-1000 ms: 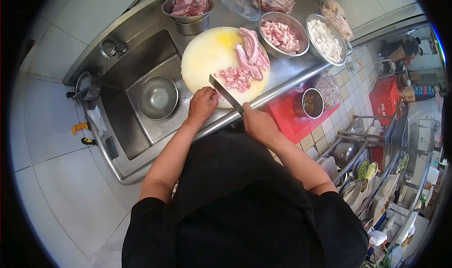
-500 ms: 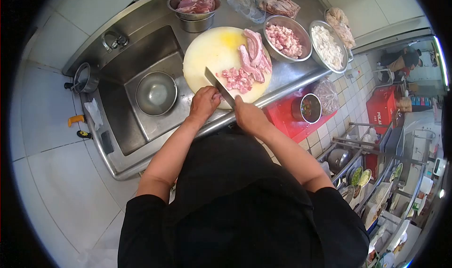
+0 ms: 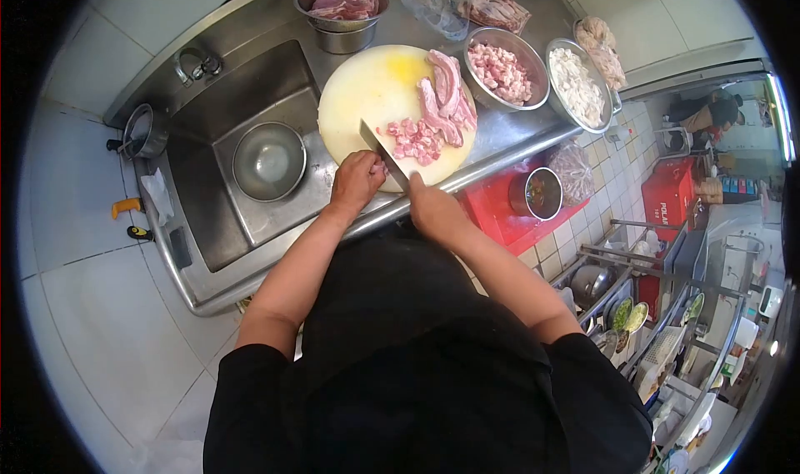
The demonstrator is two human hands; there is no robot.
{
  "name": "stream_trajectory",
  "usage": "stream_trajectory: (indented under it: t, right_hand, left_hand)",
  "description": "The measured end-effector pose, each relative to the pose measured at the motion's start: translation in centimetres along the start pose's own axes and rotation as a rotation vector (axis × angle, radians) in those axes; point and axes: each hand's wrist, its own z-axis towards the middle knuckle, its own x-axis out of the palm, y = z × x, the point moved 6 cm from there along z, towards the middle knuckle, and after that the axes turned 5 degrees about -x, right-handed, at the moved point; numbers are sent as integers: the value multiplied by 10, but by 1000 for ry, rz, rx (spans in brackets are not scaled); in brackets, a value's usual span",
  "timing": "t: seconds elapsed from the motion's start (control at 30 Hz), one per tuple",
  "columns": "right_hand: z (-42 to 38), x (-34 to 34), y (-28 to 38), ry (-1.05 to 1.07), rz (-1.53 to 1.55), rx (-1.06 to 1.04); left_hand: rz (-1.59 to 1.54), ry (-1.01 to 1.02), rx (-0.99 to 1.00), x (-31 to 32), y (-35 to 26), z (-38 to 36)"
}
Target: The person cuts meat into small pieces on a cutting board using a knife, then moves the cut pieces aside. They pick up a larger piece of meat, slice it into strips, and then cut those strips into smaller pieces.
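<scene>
My right hand (image 3: 435,212) is closed around the handle of a large knife (image 3: 384,155), whose blade slants up and left over the near part of a round white cutting board (image 3: 350,99). Just left of the blade, my left hand (image 3: 357,180) is closed on a piece of raw meat (image 3: 379,168), mostly hidden by the fingers. Right of the blade lies a heap of chopped pink meat (image 3: 415,141). Longer uncut strips of meat (image 3: 448,87) rest on the board's right side.
Behind the board stand a metal bowl of meat slabs (image 3: 342,3) and a plastic bag (image 3: 439,3). A bowl of diced meat (image 3: 504,70) and a colander of pale pieces (image 3: 577,91) sit at right. A sink with a metal bowl (image 3: 269,162) is left.
The whole view has shifted slightly left. Both hands and the knife keep nearly the same place over the board.
</scene>
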Motion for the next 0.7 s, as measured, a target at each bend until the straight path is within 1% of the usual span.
stream_trajectory:
  t: [0.03,0.1,0.2,0.27,0.3,0.33,0.37,0.4,0.47,0.5,0.57,0.6,0.63,0.67,0.7]
  right_hand:
    - [-17,1,-5,5,-5,-3]
    - [-47,7,-25,74,16,144]
    - [-55,3,-33,56,29,142]
    - [-48,-1,-36,22,32,125]
    - [-46,-4,-37,1,29,112]
    - [-44,-3,-41,-4,34,119]
    - [-40,-5,-45,-67,40,131]
    - [-36,-10,-44,-127,47,137]
    - [-38,-12,-38,-128,49,148]
    - [-38,-14,-31,-133,73,125]
    - [-37,-20,-15,-142,100,104]
    - [-35,-21,-5,-112,89,92]
    - [-32,-20,1,-84,77,80]
    - [-29,-17,1,-88,81,81]
    - [-25,-13,3,-104,77,26]
  left_hand:
    - [17,13,-29,0,1,0]
    - [32,16,-68,1,4,-2]
    - [60,-10,-64,-5,5,2]
    - [4,84,-45,-6,5,2]
    - [6,89,-38,-6,7,2]
    - [-57,117,-9,-6,9,0]
    - [-117,141,19,-5,10,-1]
    - [-112,144,22,-8,7,0]
    - [-144,179,-58,-13,4,1]
    - [-139,186,-56,-15,1,2]
    - [-171,193,-178,-16,5,5]
    - [-167,197,-177,-16,4,4]
    - [-64,143,-157,-19,3,5]
    - [38,90,-137,-22,2,5]
    - [41,91,-134,-21,2,5]
